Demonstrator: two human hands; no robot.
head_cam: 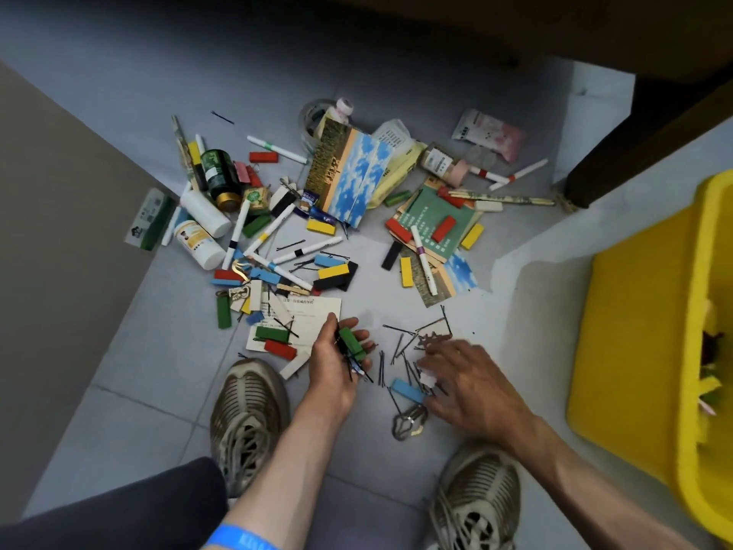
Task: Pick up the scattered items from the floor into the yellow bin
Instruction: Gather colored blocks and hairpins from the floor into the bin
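**Mostly unfinished: floor clutter remains, bin at right edge**

Head view. Evidently the task is at an early stage. The bulk of the scattered items (pixel 317 216), namely blocks, markers, bottles and booklets, covers the floor (pixel 119 410) across the centre and upper left of the frame. The left hand (pixel 337 359), lower centre, is curled around a green block (pixel 351 343) and several hairpins. The right hand (pixel 472 387), fingers spread downward, gathers loose hairpins (pixel 400 343) beside a blue block (pixel 408 391); a closed grasp cannot be confirmed. The yellow bin (pixel 634 351) stands at the right edge; only a few indistinct items show inside.
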